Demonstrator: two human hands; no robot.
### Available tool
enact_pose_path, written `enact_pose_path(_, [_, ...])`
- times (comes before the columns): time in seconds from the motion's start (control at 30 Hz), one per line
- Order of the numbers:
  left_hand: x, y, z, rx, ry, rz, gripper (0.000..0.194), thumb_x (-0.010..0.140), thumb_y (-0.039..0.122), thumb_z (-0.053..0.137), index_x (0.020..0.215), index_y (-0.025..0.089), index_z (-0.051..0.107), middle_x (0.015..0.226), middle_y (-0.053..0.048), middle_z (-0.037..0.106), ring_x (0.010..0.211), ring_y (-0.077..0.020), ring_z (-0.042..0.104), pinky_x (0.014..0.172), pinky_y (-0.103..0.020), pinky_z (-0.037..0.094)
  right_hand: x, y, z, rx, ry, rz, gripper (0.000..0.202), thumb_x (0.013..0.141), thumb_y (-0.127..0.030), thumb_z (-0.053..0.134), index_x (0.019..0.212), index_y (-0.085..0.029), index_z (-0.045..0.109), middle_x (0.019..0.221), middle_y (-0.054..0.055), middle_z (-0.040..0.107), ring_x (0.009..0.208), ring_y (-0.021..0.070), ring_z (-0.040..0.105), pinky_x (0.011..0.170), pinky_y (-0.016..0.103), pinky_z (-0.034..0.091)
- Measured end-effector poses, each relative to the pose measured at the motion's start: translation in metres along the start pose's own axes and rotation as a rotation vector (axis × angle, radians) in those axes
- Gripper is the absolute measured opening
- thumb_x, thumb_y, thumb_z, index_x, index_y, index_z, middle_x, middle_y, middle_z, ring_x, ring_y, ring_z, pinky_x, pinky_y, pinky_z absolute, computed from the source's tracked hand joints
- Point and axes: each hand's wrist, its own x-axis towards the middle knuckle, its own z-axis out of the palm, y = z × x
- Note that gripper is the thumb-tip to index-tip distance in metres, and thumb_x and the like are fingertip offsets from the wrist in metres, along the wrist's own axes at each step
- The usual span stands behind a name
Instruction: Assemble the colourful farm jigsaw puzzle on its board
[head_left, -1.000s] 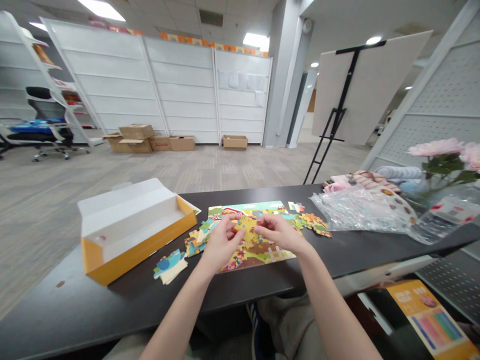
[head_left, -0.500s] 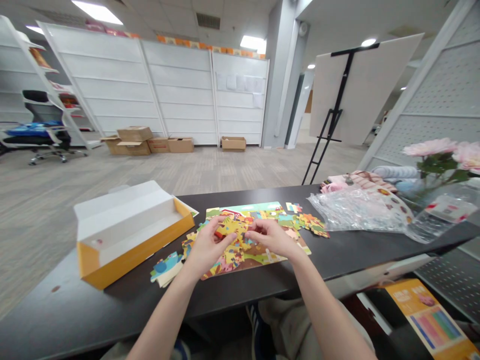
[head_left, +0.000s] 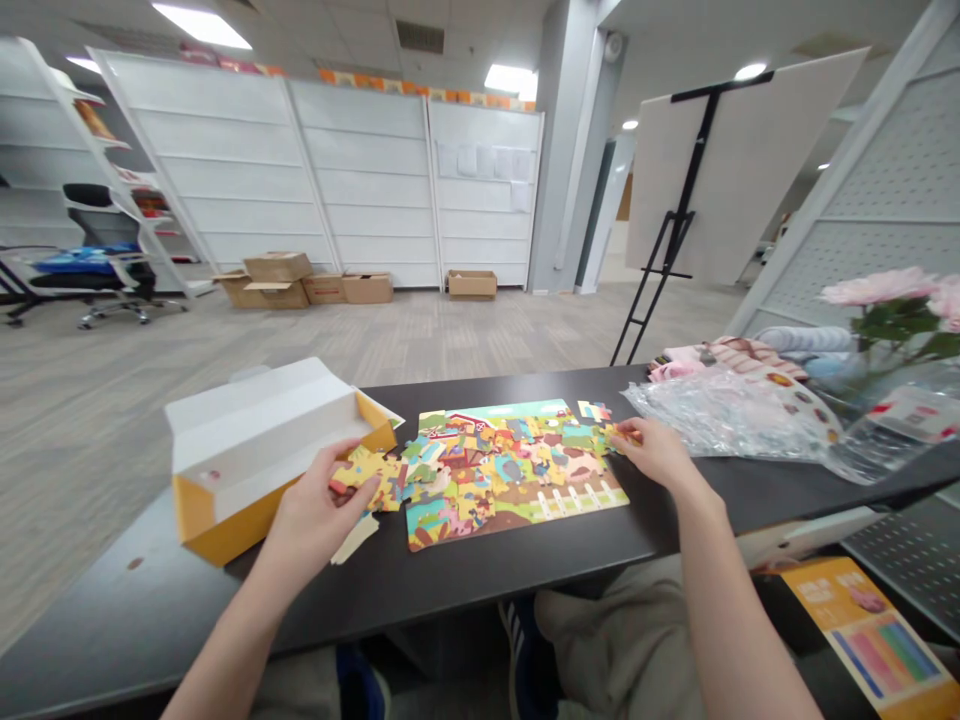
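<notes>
A jigsaw puzzle board (head_left: 517, 470) with a farm picture lies on the black table, pieces spread over its left and middle. Left of it, my left hand (head_left: 319, 510) is closed on yellow puzzle pieces (head_left: 367, 466), thumb in front and fingers behind. More loose pieces lie around and under them, including a pale one (head_left: 355, 538) below. At the board's right edge my right hand (head_left: 664, 455) pinches puzzle pieces (head_left: 611, 438); its fingertips partly cover them. A small striped piece group (head_left: 594, 411) lies just beyond the board's upper right corner.
An open yellow and white box (head_left: 277, 470) stands on the table at the left. Clear plastic wrapping (head_left: 724, 420), folded cloths (head_left: 757, 355) and a vase of pink flowers (head_left: 877, 290) sit at the right. Below the table's right side is a yellow box (head_left: 870, 625).
My hands have moved apart from the board's middle, the left to the left side and the right to the right edge. The pieces they covered on the board now show.
</notes>
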Motion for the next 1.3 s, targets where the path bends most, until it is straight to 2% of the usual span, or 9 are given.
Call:
enact_pose_path(0.13, [-0.002, -0.016, 0.006, 0.223, 0.004, 0.029, 0.057, 0.079, 0.051, 0.058, 0.125, 0.018, 0.062, 0.074, -0.003, 0.071, 0.068, -0.0250, 0.070, 0.066, -0.033, 0.055, 0.001, 0.004, 0.006, -0.072, -0.031, -0.080, 0.029, 0.084, -0.038, 0.061, 0.099, -0.016, 0.075, 0.107, 0.016, 0.073, 0.097, 0.0311, 0.068, 0.089, 0.041, 0.049])
enact_pose_path(0.27, [0.000, -0.026, 0.013, 0.356, 0.020, 0.111, 0.058, 0.085, 0.050, 0.049, 0.126, 0.011, 0.061, 0.118, -0.017, 0.071, 0.105, -0.0338, 0.069, 0.093, -0.042, 0.052, 0.003, 0.009, 0.010, -0.109, -0.014, -0.025, 0.029, 0.082, -0.035, 0.063, 0.102, -0.017, 0.074, 0.106, 0.015, 0.074, 0.093, 0.0303, 0.069, 0.081, 0.039, 0.050])
enact_pose_path(0.33, [0.001, -0.030, 0.016, 0.398, 0.008, 0.128, 0.059, 0.088, 0.050, 0.045, 0.129, 0.010, 0.059, 0.128, -0.019, 0.066, 0.116, -0.0344, 0.064, 0.100, -0.044, 0.049, 0.004, 0.012, 0.010, -0.103, 0.008, -0.003, 0.028, 0.081, -0.034, 0.064, 0.102, -0.018, 0.074, 0.104, 0.013, 0.075, 0.091, 0.0293, 0.069, 0.079, 0.038, 0.050])
enact_pose_path(0.5, [-0.001, -0.038, 0.020, 0.495, -0.048, 0.149, 0.058, 0.093, 0.048, 0.041, 0.135, 0.009, 0.054, 0.130, -0.018, 0.065, 0.120, -0.0325, 0.061, 0.103, -0.043, 0.047, 0.003, 0.016, 0.005, -0.063, 0.007, -0.009, 0.031, 0.079, -0.037, 0.065, 0.103, -0.018, 0.074, 0.104, 0.014, 0.076, 0.093, 0.0301, 0.070, 0.080, 0.038, 0.051])
enact_pose_path(0.67, [-0.002, -0.036, 0.019, 0.505, -0.085, 0.206, 0.048, 0.094, 0.042, 0.041, 0.129, 0.015, 0.060, 0.128, -0.014, 0.067, 0.116, -0.0313, 0.063, 0.100, -0.043, 0.048, 0.001, 0.018, 0.000, -0.067, -0.049, 0.013, 0.044, 0.081, -0.042, 0.063, 0.116, -0.015, 0.070, 0.114, 0.016, 0.074, 0.099, 0.0321, 0.069, 0.085, 0.039, 0.052])
enact_pose_path(0.83, [-0.001, -0.021, 0.016, 0.509, -0.043, 0.271, 0.039, 0.096, 0.037, 0.041, 0.120, 0.017, 0.064, 0.122, -0.012, 0.070, 0.112, -0.0300, 0.064, 0.096, -0.042, 0.048, 0.003, 0.020, -0.001, -0.065, -0.084, -0.007, 0.041, 0.080, -0.039, 0.064, 0.114, -0.017, 0.070, 0.113, 0.014, 0.073, 0.100, 0.0326, 0.069, 0.086, 0.040, 0.051])
enact_pose_path(1.0, [0.001, 0.010, 0.022, 0.403, 0.046, 0.345, 0.031, 0.096, 0.036, 0.044, 0.110, 0.019, 0.066, 0.111, -0.010, 0.073, 0.104, -0.0282, 0.067, 0.092, -0.039, 0.049, 0.005, 0.005, 0.004, -0.026, -0.089, -0.082, 0.050, 0.075, -0.044, 0.072, 0.117, -0.018, 0.067, 0.114, 0.014, 0.070, 0.104, 0.0322, 0.066, 0.091, 0.042, 0.050])
enact_pose_path(1.13, [0.003, 0.033, 0.036, 0.283, 0.097, 0.400, 0.025, 0.095, 0.031, 0.048, 0.106, 0.019, 0.068, 0.107, -0.009, 0.074, 0.099, -0.0274, 0.068, 0.090, -0.039, 0.050, 0.008, -0.018, 0.009, 0.075, -0.008, -0.169, 0.053, 0.074, -0.036, 0.072, 0.122, -0.017, 0.063, 0.118, 0.015, 0.064, 0.111, 0.0292, 0.063, 0.100, 0.040, 0.048])
enact_pose_path(1.3, [0.005, 0.053, 0.068, -0.053, 0.047, 0.426, 0.019, 0.093, 0.031, 0.055, 0.104, 0.022, 0.068, 0.105, -0.007, 0.074, 0.100, -0.0247, 0.069, 0.092, -0.039, 0.053, 0.003, -0.053, 0.008, 0.302, 0.083, -0.296, 0.054, 0.075, -0.037, 0.073, 0.125, -0.019, 0.061, 0.123, 0.014, 0.062, 0.114, 0.0302, 0.062, 0.102, 0.046, 0.049])
